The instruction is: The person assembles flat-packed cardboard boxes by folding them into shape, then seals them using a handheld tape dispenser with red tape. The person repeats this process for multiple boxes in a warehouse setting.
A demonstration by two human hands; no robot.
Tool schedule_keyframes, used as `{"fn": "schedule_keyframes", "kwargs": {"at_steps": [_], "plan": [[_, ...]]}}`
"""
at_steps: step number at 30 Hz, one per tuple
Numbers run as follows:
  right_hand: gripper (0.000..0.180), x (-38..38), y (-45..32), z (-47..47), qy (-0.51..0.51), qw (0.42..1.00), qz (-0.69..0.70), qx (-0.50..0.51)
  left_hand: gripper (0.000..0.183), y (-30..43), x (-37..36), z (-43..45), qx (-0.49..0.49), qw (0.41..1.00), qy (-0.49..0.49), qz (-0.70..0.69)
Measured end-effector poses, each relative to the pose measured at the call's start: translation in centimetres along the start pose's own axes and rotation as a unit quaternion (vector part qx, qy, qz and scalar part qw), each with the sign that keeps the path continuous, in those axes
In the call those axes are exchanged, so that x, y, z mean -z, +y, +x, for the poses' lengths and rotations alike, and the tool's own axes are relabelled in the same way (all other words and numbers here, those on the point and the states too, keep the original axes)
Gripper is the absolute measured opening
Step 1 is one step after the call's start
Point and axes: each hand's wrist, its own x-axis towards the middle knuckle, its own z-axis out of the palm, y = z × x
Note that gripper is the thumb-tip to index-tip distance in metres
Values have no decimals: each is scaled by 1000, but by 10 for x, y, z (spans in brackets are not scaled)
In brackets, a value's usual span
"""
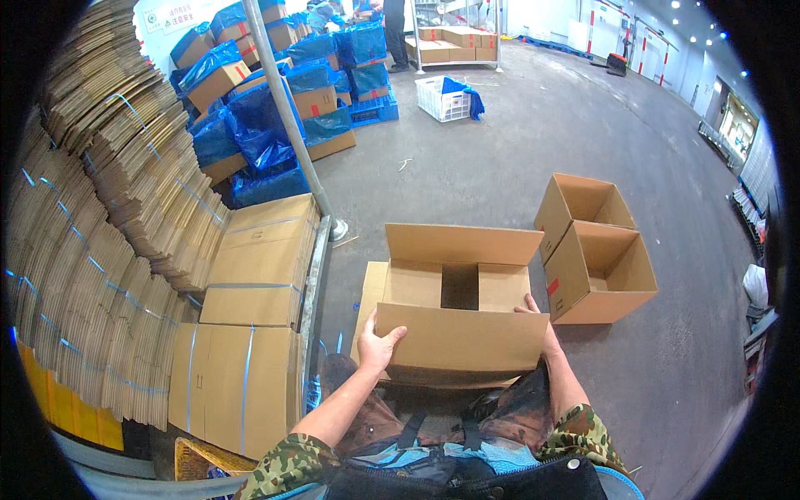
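Note:
A cardboard box (462, 337) stands in front of me above my lap. Its two short flaps are folded inward with a dark gap between them, while the near and far long flaps stand raised. My left hand (382, 342) grips the box's left near corner, thumb on the outer face of the near flap. At the right side my right hand (539, 319) holds the box, its fingertips at the edge by the short flap and the rest partly hidden behind the near flap. Flat cardboard (373, 281) shows beneath and left of the box.
Two open cardboard boxes (615, 269) stand on the floor at right. Strapped bundles of flattened cartons (250, 369) and tall carton stacks (125, 156) fill the left, beside a metal post (287, 106). Farther off are blue-covered boxes (312, 81), a white crate (440, 100) and a person (395, 31).

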Motion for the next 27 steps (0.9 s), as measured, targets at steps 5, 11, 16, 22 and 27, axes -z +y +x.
{"fn": "schedule_keyframes", "kwargs": {"at_steps": [5,11,16,22,27], "plan": [[62,13,22,-18,50,996,35,66,92,-18,6,25,-59,979,-38,190],[61,-51,10,-43,217,901,-376,4,101,-45,16,28,33,974,-108,194],[58,-16,1,-30,208,897,-391,-1,93,-44,-9,18,107,957,-132,235],[55,-30,9,-39,212,908,-362,29,91,-75,2,13,50,963,-91,250],[57,-46,12,-51,230,901,-369,10,89,-26,2,44,93,960,-103,242]]}}
